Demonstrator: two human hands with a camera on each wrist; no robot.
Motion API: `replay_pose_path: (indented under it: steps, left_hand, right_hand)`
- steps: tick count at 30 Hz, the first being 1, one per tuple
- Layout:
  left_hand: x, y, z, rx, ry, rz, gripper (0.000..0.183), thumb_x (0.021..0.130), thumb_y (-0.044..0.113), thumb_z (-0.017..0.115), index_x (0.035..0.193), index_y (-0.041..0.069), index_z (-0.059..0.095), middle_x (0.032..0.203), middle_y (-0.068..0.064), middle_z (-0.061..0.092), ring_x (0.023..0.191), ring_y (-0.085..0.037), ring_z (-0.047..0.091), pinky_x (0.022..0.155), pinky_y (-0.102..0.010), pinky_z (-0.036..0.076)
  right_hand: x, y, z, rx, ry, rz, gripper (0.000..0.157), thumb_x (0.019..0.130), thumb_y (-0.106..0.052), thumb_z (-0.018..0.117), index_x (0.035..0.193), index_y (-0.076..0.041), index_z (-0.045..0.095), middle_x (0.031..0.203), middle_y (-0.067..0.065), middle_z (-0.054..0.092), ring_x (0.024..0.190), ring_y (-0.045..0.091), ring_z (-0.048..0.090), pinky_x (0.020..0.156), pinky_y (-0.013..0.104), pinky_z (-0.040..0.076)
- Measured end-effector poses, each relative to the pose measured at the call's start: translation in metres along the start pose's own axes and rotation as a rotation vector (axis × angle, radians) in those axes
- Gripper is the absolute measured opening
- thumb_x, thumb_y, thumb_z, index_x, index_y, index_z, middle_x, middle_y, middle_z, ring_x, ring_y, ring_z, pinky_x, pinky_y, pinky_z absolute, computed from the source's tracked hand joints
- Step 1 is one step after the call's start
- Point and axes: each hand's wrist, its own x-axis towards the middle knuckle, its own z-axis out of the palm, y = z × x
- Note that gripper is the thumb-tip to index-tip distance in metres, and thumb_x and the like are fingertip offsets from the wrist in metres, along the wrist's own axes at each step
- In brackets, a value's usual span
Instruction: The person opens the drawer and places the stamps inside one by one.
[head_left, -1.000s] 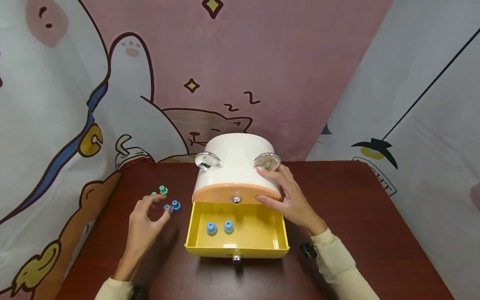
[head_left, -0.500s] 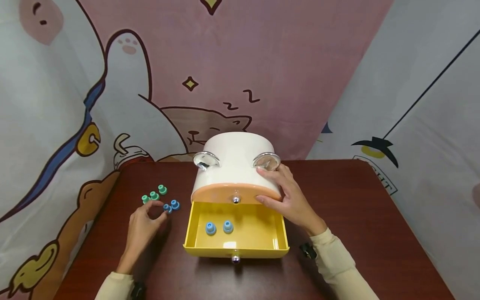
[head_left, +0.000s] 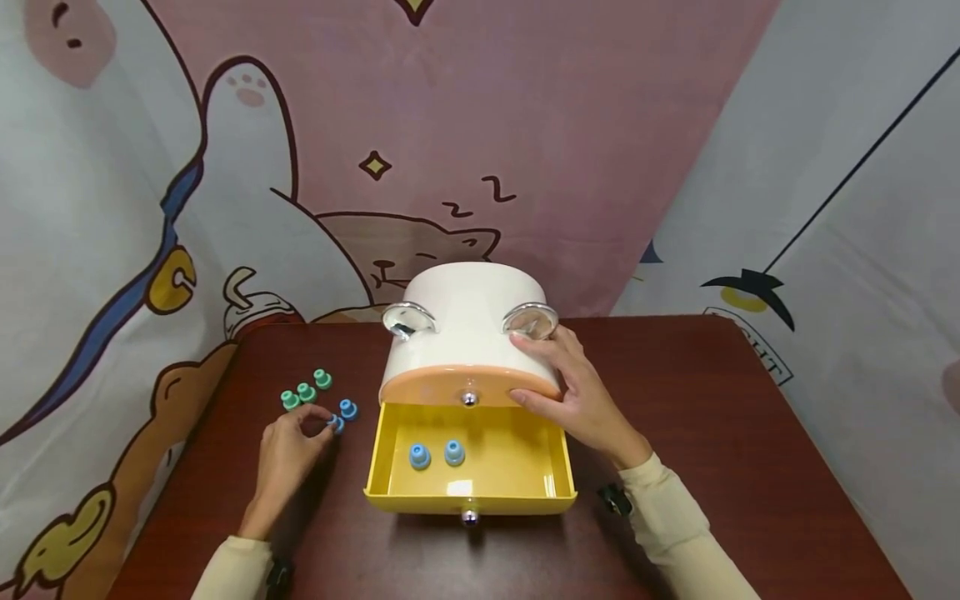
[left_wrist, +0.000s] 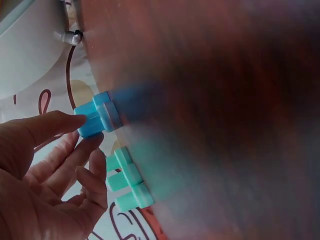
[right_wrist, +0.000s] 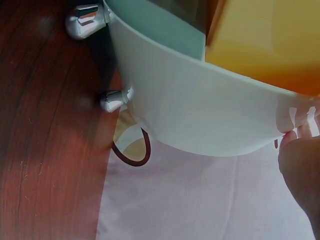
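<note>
My left hand (head_left: 287, 450) pinches a small blue stepped plastic cap (left_wrist: 89, 125) between thumb and finger, low over the table. A second blue cap (head_left: 348, 408) stands right beside it. Just beyond the fingers is a row of three green caps (head_left: 306, 392). My right hand (head_left: 581, 400) grips the right side of a white drawer box (head_left: 468, 312), thumb on its orange front edge, fingers by the silver ring. Below that front, a yellow drawer (head_left: 517, 505) is pulled out, with two light blue caps (head_left: 453, 452) standing in its left half.
The box stands on a dark red-brown table (head_left: 712, 433), close to its back edge. A second silver ring (head_left: 408, 320) sticks up from the box's left side. Silver knobs (head_left: 470, 517) are on the drawer fronts. A cartoon cloth (head_left: 600, 150) hangs behind.
My left hand has drawn back slightly from the green caps, uncovering the third, and its fingers have closed in on the nearer blue cap. The right hand stays on the box.
</note>
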Motion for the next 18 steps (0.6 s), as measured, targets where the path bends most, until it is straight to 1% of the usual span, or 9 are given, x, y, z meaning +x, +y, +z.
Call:
replay_pose_path:
  steps: [4, 8, 10, 11, 13, 15, 17, 18]
  left_hand:
    - [-0.002, 0.001, 0.0, 0.022, -0.005, 0.052, 0.012, 0.085, 0.004, 0.089, 0.094, 0.005, 0.08, 0.085, -0.012, 0.078, 0.066, -0.026, 0.058, 0.062, -0.042, 0.045]
    - [-0.005, 0.006, -0.003, 0.023, -0.009, 0.081, 0.012, 0.086, 0.004, 0.09, 0.094, 0.006, 0.081, 0.085, -0.008, 0.078, 0.069, -0.024, 0.06, 0.064, -0.039, 0.046]
    - [-0.008, 0.011, -0.007, 0.011, -0.009, 0.098, 0.012, 0.087, 0.004, 0.09, 0.095, 0.006, 0.081, 0.087, -0.007, 0.079, 0.07, -0.022, 0.06, 0.064, -0.037, 0.047]
    - [-0.01, 0.014, -0.009, -0.001, -0.008, 0.104, 0.012, 0.087, 0.004, 0.09, 0.095, 0.007, 0.082, 0.087, -0.007, 0.078, 0.068, -0.021, 0.06, 0.062, -0.035, 0.048]
    - [-0.014, 0.021, -0.015, -0.029, 0.006, 0.119, 0.014, 0.087, 0.002, 0.09, 0.097, 0.007, 0.082, 0.086, -0.005, 0.077, 0.061, -0.018, 0.055, 0.057, -0.032, 0.046]
    - [-0.018, 0.028, -0.021, -0.063, 0.031, 0.138, 0.015, 0.086, 0.001, 0.09, 0.097, 0.007, 0.082, 0.079, -0.002, 0.073, 0.056, -0.014, 0.049, 0.051, -0.028, 0.042]
    - [-0.021, 0.036, -0.026, -0.091, 0.068, 0.17, 0.018, 0.085, -0.001, 0.091, 0.097, 0.008, 0.082, 0.072, 0.003, 0.067, 0.052, -0.011, 0.045, 0.048, -0.025, 0.039]
    - [-0.023, 0.039, -0.028, -0.101, 0.091, 0.195, 0.02, 0.083, -0.002, 0.092, 0.097, 0.008, 0.083, 0.07, 0.005, 0.065, 0.053, -0.01, 0.045, 0.049, -0.023, 0.039]
  right_hand:
    - [-0.001, 0.001, 0.0, 0.0, -0.001, -0.002, 0.078, 0.086, -0.006, 0.092, 0.156, -0.022, 0.062, 0.154, 0.002, 0.053, 0.136, 0.026, 0.043, 0.109, 0.048, 0.038]
    - [0.0, 0.001, 0.001, 0.002, 0.002, -0.009, 0.077, 0.086, -0.007, 0.092, 0.155, -0.021, 0.062, 0.152, 0.003, 0.054, 0.135, 0.026, 0.044, 0.108, 0.047, 0.039]
    - [-0.001, 0.0, 0.001, 0.005, 0.004, -0.008, 0.077, 0.086, -0.007, 0.092, 0.155, -0.021, 0.063, 0.152, 0.003, 0.055, 0.134, 0.026, 0.044, 0.107, 0.046, 0.039]
    - [-0.001, 0.0, 0.001, 0.006, 0.005, -0.008, 0.076, 0.086, -0.007, 0.092, 0.155, -0.021, 0.063, 0.152, 0.003, 0.055, 0.134, 0.026, 0.044, 0.107, 0.046, 0.039]
    - [0.0, 0.0, 0.001, 0.008, 0.004, -0.006, 0.076, 0.086, -0.007, 0.092, 0.155, -0.021, 0.062, 0.152, 0.003, 0.054, 0.134, 0.026, 0.044, 0.108, 0.046, 0.039]
    - [0.0, 0.0, 0.001, 0.009, 0.004, -0.006, 0.077, 0.086, -0.007, 0.092, 0.155, -0.021, 0.062, 0.153, 0.003, 0.054, 0.135, 0.026, 0.044, 0.108, 0.047, 0.038]
    - [0.0, 0.0, 0.001, 0.007, 0.005, -0.005, 0.077, 0.086, -0.007, 0.092, 0.155, -0.021, 0.062, 0.153, 0.003, 0.054, 0.136, 0.026, 0.043, 0.108, 0.047, 0.038]
    - [0.0, 0.0, 0.0, 0.008, 0.005, -0.004, 0.077, 0.086, -0.007, 0.092, 0.155, -0.021, 0.062, 0.153, 0.003, 0.054, 0.136, 0.026, 0.043, 0.108, 0.047, 0.038]
